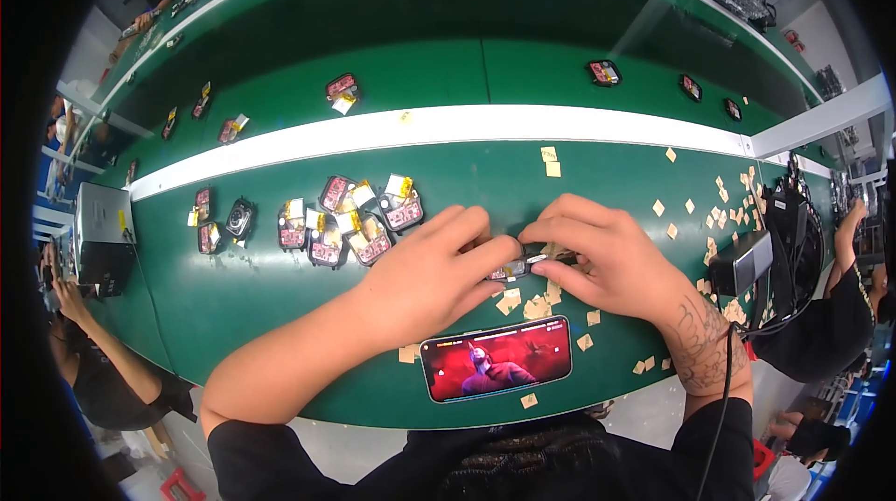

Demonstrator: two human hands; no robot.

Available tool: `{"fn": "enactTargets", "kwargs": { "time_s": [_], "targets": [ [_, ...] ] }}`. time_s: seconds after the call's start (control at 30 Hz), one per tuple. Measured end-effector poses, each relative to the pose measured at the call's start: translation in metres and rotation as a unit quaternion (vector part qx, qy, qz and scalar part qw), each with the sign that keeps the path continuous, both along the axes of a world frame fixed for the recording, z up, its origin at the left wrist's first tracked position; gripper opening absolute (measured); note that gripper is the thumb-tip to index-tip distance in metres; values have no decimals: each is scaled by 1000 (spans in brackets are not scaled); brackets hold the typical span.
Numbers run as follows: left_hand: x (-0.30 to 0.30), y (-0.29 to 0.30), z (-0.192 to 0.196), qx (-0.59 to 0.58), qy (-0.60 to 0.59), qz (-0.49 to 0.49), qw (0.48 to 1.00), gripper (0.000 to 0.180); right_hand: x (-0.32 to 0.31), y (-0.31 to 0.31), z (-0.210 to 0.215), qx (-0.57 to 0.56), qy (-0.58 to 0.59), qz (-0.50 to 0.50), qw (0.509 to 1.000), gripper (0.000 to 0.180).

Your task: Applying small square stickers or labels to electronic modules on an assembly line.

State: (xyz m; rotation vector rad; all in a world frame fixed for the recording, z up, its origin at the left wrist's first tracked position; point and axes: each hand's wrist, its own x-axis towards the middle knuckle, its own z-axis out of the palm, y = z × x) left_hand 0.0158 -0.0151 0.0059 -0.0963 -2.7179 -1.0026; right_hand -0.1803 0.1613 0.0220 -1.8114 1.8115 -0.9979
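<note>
Both hands meet at mid-surface over a small dark part (525, 265). Left hand (425, 272) comes in from lower left, fingers curled, thumb and fingertips pinched on the part's left end. Right hand (607, 258) comes from the right, fingers bent down over the part's right end, also gripping it. Part sits between the two sets of fingertips, mostly covered; only a dark strip with a reddish bit at the left shows. Its long axis runs roughly left-right, level with the surface edge; which end is the front, cannot tell. It is held just above or on the green surface (280, 314), can't tell which. Small tan paper tabs (537, 305) lie scattered right under and to the right of the hands. A phone (496, 358) with a red picture on its screen lies flat just near the person's side of the hands, long axis left-right. A cluster of red-and-black modules (350, 221) with yellow-white tags lies to the left of the left hand, apart from it. A white strip (439, 127) runs across the surface beyond the hands.
</note>
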Motion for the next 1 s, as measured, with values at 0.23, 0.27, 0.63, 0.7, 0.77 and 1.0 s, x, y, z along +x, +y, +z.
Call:
{"fn": "enactTargets", "kwargs": {
  "time_s": [0.23,0.27,0.63,0.7,0.77,1.0],
  "targets": [
    [-2,-2,-2,-4,11,-8,1000,35,3,-2,3,40,-25,8,999,24],
    [-1,-2,-2,-3,10,-9,1000,35,2,-2,6,41,-26,7,999,24],
    [4,0,-7,-133,37,-15,990,33,-2,3,14,77,-13,2,997,26],
    [5,1,-6,-140,34,-15,989,34,8,5,15,75,14,-14,997,27],
    [4,3,-6,-149,31,-17,988,35,14,5,14,71,41,-32,996,28],
    [2,5,-2,-95,18,13,995,32,19,0,-1,43,16,-40,998,29]
  ]
}}
